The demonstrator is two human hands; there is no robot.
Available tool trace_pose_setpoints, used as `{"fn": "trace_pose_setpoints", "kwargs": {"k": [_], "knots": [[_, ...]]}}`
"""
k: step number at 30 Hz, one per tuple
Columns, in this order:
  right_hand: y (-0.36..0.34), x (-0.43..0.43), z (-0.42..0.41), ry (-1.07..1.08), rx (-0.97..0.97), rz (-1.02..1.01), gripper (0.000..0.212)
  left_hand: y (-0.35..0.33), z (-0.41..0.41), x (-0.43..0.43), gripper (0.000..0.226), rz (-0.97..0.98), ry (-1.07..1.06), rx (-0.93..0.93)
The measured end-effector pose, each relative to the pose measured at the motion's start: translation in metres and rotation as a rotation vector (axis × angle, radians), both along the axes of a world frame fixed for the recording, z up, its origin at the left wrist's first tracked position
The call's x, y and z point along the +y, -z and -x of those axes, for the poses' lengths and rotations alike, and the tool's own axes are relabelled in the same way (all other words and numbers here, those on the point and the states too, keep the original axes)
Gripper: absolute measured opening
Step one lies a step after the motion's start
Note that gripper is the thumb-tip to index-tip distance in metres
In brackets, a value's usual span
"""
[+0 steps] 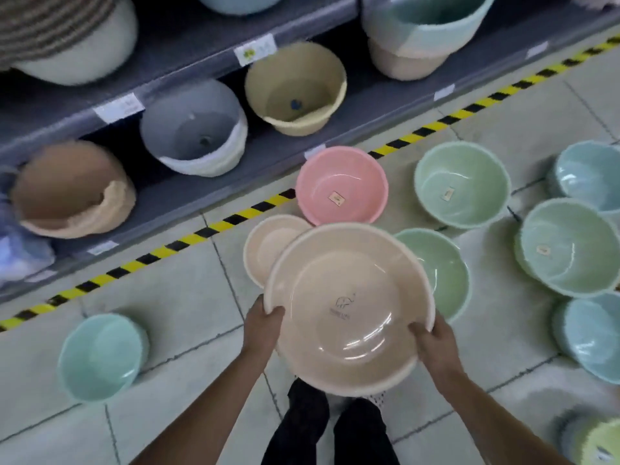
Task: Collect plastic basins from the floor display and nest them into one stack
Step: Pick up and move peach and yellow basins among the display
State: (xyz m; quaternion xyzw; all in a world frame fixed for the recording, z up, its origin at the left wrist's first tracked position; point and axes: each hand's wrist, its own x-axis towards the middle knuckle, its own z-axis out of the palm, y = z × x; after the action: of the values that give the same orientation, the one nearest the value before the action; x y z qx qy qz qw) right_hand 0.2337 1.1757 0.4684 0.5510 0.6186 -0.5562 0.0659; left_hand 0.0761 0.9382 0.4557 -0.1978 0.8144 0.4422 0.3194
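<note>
Two bare hands are holding a large round peach plastic basin (pixel 349 303) up above the pale tiled floor (pixel 174 330), its open side facing the camera. The left hand (pixel 263 325) is curling around the rim on the basin's lower left, thumb lying over the edge; the right hand (pixel 436 344) is gripping the rim on the lower right in the same way, thumb inside the bowl. A small dark logo is showing on the inner bottom of the basin.

Just behind the held basin, a smaller peach plastic basin (pixel 265 246) is sitting on the floor, partly hidden by it. A pink round plastic basin (pixel 342 186) is resting beyond that one, near the yellow-and-black striped tape (pixel 188 239) running along the floor. A green plastic basin (pixel 443 263) is peeking out from behind the held basin's right edge. Further right, a pale green basin (pixel 463 184) and several green and blue basins are crowding together, some touching. A mint-green basin (pixel 102 355) is standing alone, well apart on the left.

Grey store shelves (pixel 188 38) are carrying tilted plastic buckets in tan, grey and yellow. Dark trouser legs (pixel 328 427) are showing below the basin.
</note>
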Motion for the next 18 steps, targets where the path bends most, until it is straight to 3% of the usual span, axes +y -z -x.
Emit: {"fn": "trace_pose_setpoints", "kwargs": {"k": [11, 18], "knots": [[-0.035, -0.25, 0.166, -0.735, 0.048, 0.008, 0.036, -0.066, -0.035, -0.298, 0.025, -0.024, -0.751, 0.049], [-0.032, -0.426, 0.212, -1.021, 0.031, -0.002, 0.027, -0.071, -0.069, -0.449, 0.033, 0.003, -1.007, 0.06]]}}
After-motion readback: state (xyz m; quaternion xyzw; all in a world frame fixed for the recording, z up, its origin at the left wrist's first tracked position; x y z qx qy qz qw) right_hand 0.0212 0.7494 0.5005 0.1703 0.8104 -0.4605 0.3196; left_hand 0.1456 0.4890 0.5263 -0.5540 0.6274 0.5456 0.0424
